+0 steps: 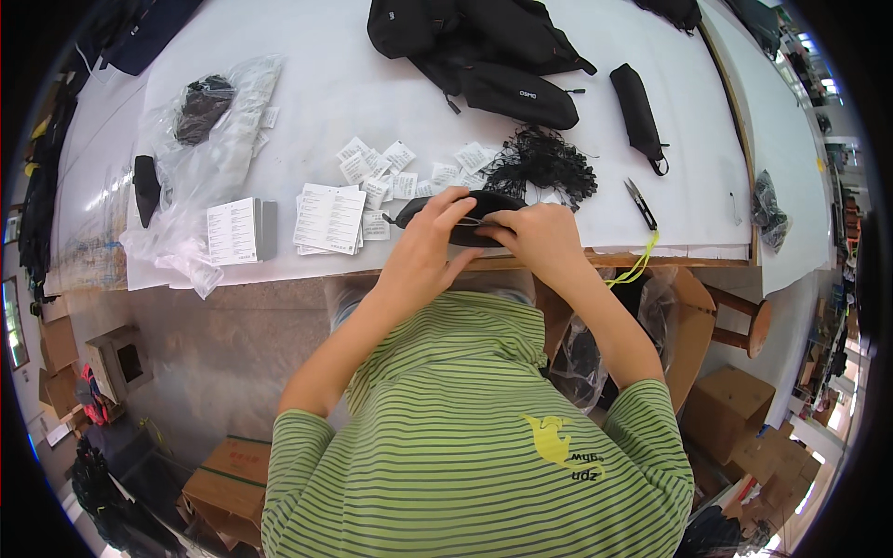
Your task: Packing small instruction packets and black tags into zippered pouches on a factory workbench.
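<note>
At the table's front edge, both my hands are closed on a small black pouch [470, 235]. My left hand [430, 234] grips its left side, thumb below and fingers over the top. The fingers of my right hand [538, 234] pinch at the pouch's opening, where a thin pale line shows; what exactly they pinch is hidden. Just beyond the pouch lies a tangled heap of black cords [544, 167]. Loose white printed labels [372, 167] are scattered to its left. A stack of white cards [329, 219] sits left of my left hand.
Several black pouches [521, 95] are piled at the back, and a single one [636, 110] lies right. Thread snips [640, 205] with a yellow-green cord rest near the right front. Further left are a second card stack [233, 232] and a clear plastic bag [237, 112].
</note>
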Motion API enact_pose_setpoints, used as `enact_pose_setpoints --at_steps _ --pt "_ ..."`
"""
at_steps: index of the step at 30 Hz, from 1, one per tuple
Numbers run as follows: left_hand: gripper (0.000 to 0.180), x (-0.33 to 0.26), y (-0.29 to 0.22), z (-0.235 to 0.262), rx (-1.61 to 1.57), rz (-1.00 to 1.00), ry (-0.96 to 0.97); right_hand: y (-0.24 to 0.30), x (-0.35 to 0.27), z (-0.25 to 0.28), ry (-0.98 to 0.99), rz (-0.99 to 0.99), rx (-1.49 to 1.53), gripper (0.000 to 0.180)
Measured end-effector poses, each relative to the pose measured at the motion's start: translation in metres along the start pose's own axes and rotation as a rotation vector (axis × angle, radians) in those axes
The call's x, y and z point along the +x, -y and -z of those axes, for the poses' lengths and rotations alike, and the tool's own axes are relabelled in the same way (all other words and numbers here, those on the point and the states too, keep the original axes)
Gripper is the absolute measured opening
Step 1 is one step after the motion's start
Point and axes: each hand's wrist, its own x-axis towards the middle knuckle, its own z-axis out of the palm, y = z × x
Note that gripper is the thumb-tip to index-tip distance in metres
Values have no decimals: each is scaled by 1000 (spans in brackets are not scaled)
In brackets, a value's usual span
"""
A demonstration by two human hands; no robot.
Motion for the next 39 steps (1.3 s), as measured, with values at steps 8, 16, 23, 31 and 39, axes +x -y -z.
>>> enact_pose_setpoints --at_steps 8,16,23,31,39 --pt "29 9 13 4 153 -80 197 -13 8 29 70 39 143 39" --pt "13 19 18 4 198 -116 214 -23 -11 30 79 142 103 33" --pt "14 31 8 10 68 67 190 -31 -14 20 16 140 93 22" --pt "26 94 73 -1 282 299 207 -26 -8 14 18 134 116 18" --pt "28 104 84 -13 379 340 455 -27 -7 9 -1 89 151 15"
